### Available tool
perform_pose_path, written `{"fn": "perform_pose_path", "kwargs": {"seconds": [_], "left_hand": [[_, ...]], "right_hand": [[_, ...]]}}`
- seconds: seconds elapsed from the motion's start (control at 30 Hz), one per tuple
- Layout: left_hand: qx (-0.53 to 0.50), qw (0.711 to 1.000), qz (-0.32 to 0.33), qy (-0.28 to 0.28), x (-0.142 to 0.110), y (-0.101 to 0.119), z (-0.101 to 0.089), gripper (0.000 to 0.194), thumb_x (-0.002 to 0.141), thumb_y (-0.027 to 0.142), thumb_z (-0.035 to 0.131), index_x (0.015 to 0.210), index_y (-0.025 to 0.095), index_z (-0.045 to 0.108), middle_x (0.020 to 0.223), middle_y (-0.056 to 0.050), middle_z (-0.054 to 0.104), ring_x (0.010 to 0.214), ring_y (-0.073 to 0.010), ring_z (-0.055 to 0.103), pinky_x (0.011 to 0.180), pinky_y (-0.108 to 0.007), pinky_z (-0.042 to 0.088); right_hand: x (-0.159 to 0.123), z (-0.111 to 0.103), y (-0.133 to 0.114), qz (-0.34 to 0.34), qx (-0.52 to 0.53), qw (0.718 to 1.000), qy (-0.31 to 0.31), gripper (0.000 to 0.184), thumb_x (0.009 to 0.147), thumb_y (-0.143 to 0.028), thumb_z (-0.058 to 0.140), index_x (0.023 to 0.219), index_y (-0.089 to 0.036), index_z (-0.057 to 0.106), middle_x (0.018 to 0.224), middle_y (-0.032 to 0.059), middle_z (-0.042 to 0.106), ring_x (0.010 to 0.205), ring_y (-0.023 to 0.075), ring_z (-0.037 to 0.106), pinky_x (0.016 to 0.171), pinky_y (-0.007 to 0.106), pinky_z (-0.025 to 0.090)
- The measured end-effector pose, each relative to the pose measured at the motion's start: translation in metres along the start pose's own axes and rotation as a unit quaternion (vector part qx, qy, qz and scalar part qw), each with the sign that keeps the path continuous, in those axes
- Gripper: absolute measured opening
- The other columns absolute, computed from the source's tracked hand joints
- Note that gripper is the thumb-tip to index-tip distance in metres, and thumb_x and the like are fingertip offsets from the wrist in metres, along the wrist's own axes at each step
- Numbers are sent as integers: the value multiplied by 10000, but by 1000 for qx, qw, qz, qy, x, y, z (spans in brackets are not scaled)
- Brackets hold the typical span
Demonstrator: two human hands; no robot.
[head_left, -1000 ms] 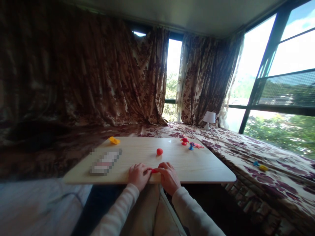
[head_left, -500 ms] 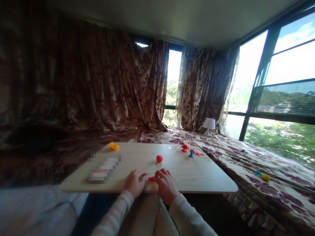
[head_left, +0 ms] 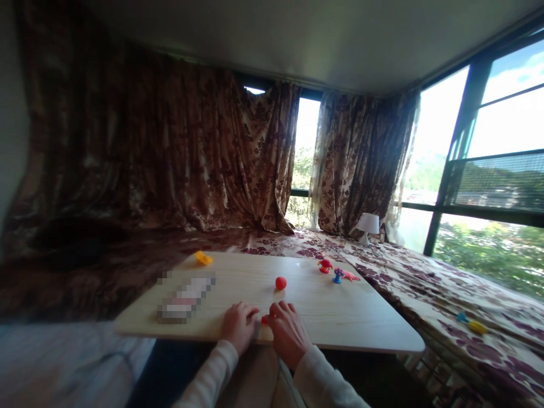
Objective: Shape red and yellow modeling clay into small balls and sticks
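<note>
My left hand (head_left: 238, 326) and my right hand (head_left: 288, 332) rest side by side at the near edge of a light wooden table (head_left: 361, 317). Between their fingertips sits a small red piece (head_left: 264, 320), pinched from both sides. Both hands have curled fingers. A red ball (head_left: 280, 283) lies on the table just beyond them, apart from the hands.
A yellow piece (head_left: 203, 258) lies at the table's far left corner. Small red, blue and pink toy figures (head_left: 338, 274) stand at the far right. A blurred flat object (head_left: 186, 296) is left of my hands. A patterned bed surface with a small white lamp (head_left: 368, 226) surrounds the table.
The view has tilted upward, so table and hands sit lower in the frame. My hands stay together on the small red piece, which shows less between the fingers now.
</note>
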State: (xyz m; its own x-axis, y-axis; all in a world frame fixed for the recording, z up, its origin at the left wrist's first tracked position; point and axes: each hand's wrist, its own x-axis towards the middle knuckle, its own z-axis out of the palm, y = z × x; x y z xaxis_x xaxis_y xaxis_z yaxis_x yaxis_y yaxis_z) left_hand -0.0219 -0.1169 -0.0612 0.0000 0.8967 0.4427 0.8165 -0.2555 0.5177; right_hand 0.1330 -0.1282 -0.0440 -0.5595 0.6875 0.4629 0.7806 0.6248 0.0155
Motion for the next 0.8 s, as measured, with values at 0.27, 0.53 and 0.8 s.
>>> {"fn": "perform_pose_path", "kwargs": {"seconds": [0.27,0.53,0.8], "left_hand": [[-11,1000,-6,10,0,-2,3,199,746,94,529,836,170,690,873,-45,678,887,-174,582,844,-295,432],[-21,1000,-7,1,2,-3,0,188,752,133,539,849,173,695,872,-48,682,889,-180,590,848,-304,439],[17,1000,-20,-15,5,4,1,213,797,249,521,879,212,714,914,-45,669,909,-177,575,855,-293,411]], "right_hand": [[-4,0,0,-1,3,1000,0,189,832,-147,510,954,-239,621,895,36,560,839,181,448,688,309,281],[1,-5,-3,10,29,999,-8,184,827,-149,504,876,-241,656,898,36,562,863,177,456,708,307,293],[-9,-12,16,31,98,995,2,448,756,-31,468,1063,-311,636,941,24,601,880,176,468,718,292,319]]}}
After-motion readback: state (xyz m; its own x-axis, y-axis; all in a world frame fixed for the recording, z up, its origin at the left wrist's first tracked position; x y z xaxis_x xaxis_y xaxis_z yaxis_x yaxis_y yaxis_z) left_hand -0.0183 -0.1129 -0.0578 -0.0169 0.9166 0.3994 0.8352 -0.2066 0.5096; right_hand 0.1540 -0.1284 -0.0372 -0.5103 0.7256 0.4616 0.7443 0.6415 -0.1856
